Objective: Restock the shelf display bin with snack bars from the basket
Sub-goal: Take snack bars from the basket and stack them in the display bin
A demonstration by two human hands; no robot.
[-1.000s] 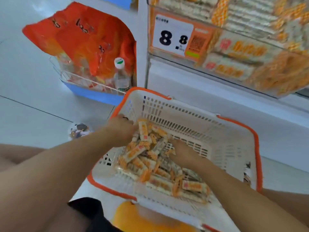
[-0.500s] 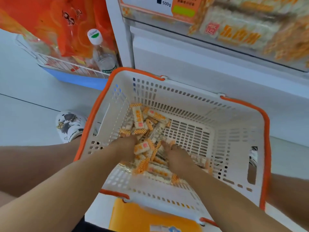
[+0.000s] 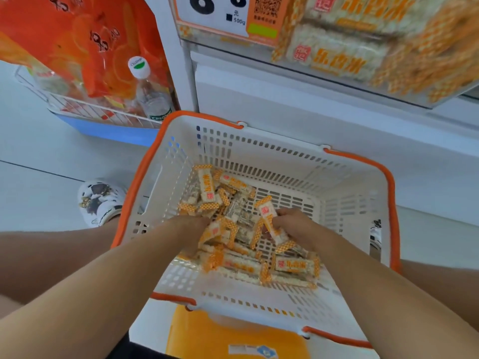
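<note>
While crouching over a white plastic basket with an orange rim [image 3: 145, 174], reaching both forearms down into its heap of orange-and-white wrapped snack bars [image 3: 233, 229]. Digging the left hand [image 3: 193, 228] into the near-left part of the heap, fingers curling down among the wrappers and gripping several bars; exact finger positions hidden under the packets. Curling the right hand [image 3: 295, 226] around a small bunch of bars, one of them [image 3: 268, 216] sticking up tilted from between thumb and fingers. Leaving the rest of the bars lying loose across the basket floor, some against the far-left wall, some near the front. Sitting above and behind the basket, the clear shelf display bin [image 3: 363, 55] holding more of the same bars, with a price label [image 3: 233, 14] on its front reading 8.8. Standing to the left, a wire rack [image 3: 85, 110] holding an orange bag [image 3: 77, 40] and a water bottle with a white cap [image 3: 151, 92]. Showing beside the basket's left wall, a patterned clog [image 3: 99, 200] on the pale floor.
</note>
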